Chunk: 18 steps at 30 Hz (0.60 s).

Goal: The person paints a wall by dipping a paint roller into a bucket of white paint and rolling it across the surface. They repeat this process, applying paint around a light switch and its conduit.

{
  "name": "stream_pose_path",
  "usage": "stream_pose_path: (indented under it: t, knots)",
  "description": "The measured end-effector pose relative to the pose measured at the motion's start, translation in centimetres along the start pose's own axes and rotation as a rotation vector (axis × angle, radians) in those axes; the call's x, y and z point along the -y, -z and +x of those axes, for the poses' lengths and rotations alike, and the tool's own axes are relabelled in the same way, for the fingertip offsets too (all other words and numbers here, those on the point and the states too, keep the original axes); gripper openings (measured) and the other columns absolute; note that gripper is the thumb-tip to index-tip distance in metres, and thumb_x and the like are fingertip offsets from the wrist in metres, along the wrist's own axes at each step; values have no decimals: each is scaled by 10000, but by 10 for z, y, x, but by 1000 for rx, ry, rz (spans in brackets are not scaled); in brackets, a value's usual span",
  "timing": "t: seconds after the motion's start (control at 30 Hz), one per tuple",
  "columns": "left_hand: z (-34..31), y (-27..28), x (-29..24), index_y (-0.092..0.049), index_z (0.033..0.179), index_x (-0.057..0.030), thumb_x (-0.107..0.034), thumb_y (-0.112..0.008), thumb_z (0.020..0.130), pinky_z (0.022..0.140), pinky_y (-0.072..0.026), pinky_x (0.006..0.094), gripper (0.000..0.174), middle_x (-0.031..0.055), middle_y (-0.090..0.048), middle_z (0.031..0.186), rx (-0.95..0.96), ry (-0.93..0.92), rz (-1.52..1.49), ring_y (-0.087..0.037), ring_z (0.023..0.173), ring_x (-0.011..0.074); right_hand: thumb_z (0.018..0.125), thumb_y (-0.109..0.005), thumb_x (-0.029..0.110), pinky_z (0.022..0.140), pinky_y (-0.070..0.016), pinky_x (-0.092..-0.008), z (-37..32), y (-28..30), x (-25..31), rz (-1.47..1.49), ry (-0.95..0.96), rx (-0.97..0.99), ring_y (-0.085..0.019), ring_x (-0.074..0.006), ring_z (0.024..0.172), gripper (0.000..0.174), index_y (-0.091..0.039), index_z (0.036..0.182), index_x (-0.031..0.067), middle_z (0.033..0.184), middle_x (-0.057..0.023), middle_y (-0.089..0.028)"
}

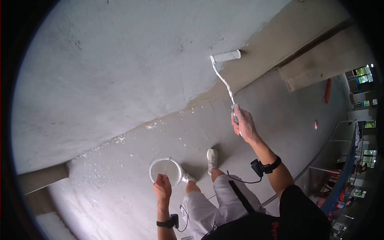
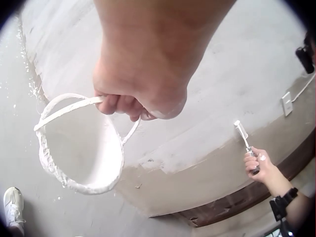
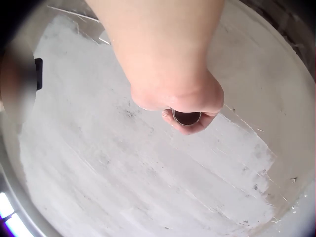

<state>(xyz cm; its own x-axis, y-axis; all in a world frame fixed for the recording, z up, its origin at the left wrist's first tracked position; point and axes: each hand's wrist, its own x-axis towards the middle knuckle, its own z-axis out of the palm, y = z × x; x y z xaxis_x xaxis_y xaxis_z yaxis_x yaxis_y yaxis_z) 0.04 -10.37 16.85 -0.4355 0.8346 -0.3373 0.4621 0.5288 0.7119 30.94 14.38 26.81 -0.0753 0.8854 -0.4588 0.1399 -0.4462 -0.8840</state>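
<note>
White round bucket point(image 2: 89, 189) hangs below the left grip point(image 1: 162, 188), fingers curled round its thin white handle point(image 2: 66, 113). The right grip point(image 1: 245, 125), nearer the patchy grey wall point(image 1: 120, 72), clasps a white cylindrical roller point(image 1: 226, 56), its head beyond that grip, long axis crosswise, wall contact unclear.

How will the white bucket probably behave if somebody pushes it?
The bucket would probably swing or tip, being held by its thin handle. It looks evenly round, so likely stiff. Its white-smeared rim may be slippery.
</note>
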Motion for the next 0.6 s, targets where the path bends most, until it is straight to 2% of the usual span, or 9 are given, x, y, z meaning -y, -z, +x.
stream_pose_path:
  t: [0.03, 0.13, 0.23, 0.33, 0.37, 0.4, 0.57, 0.6]
  knots:
    - [-6, 6, -4, -546, 787, 1, -122, -549, 909, 462, -405, 377, 174, 169, -533, 568, -16, -24, 38, -565, 479, 322, 990, -397, 574, 344, -280, -251, -4, 2, 8, 39, 49, 0, -321, -74, 353, 556, -440, 729, 85, 512, 22, -380]
    - [-20, 11, -12, -519, 728, 21, -126, -541, 890, 482, -408, 385, 220, 168, -520, 562, -76, -27, 56, -530, 474, 245, 1002, -393, 542, 344, -300, -248, -3, 12, 16, 59, 78, 39, -344, -74, 371, 535, -441, 727, 86, 532, 20, -386]
    - [-37, 30, -22, -516, 727, 27, -125, -545, 885, 492, -411, 384, 221, 171, -526, 573, -146, -111, 55, -528, 482, 259, 987, -426, 541, 345, -306, -245, -19, 12, 39, 136, 64, 53, -353, -70, 381, 516, -441, 715, 104, 541, 31, -387]
    - [-74, 45, -16, -513, 725, 31, -115, -537, 876, 497, -411, 385, 212, 176, -530, 583, -210, -142, 92, -525, 487, 275, 990, -421, 539, 344, -307, -250, -38, 19, 36, 122, 191, 66, -350, -72, 382, 516, -444, 718, 101, 536, 35, -384]
    - [-75, 36, -12, -515, 726, 31, -111, -532, 873, 496, -412, 386, 205, 178, -532, 585, -230, -151, 107, -528, 489, 283, 990, -421, 539, 344, -307, -250, -29, 27, 20, 141, 187, 80, -350, -72, 382, 516, -444, 718, 101, 536, 35, -384]
    - [-81, 47, -15, -516, 726, 30, -107, -526, 870, 496, -413, 388, 199, 180, -534, 587, -238, -158, 105, -530, 491, 291, 989, -421, 542, 345, -306, -253, -34, 26, 28, 143, 194, 81, -348, -75, 380, 522, -444, 720, 96, 529, 32, -381]
    - [-102, 74, -31, -565, 768, 34, -106, -525, 865, 503, -420, 387, 176, 204, -542, 598, -268, -124, 117, -540, 498, 294, 982, -414, 567, 349, -302, -262, -47, 34, 57, 244, 267, 104, -340, -85, 370, 554, -443, 726, 76, 511, 21, -368]
    - [-105, 56, -25, -565, 768, 34, -106, -525, 865, 503, -420, 387, 176, 204, -542, 598, -278, -115, 137, -540, 498, 294, 978, -411, 579, 350, -300, -263, -38, 50, 42, 257, 269, 105, -337, -87, 367, 567, -443, 728, 71, 509, 17, -367]
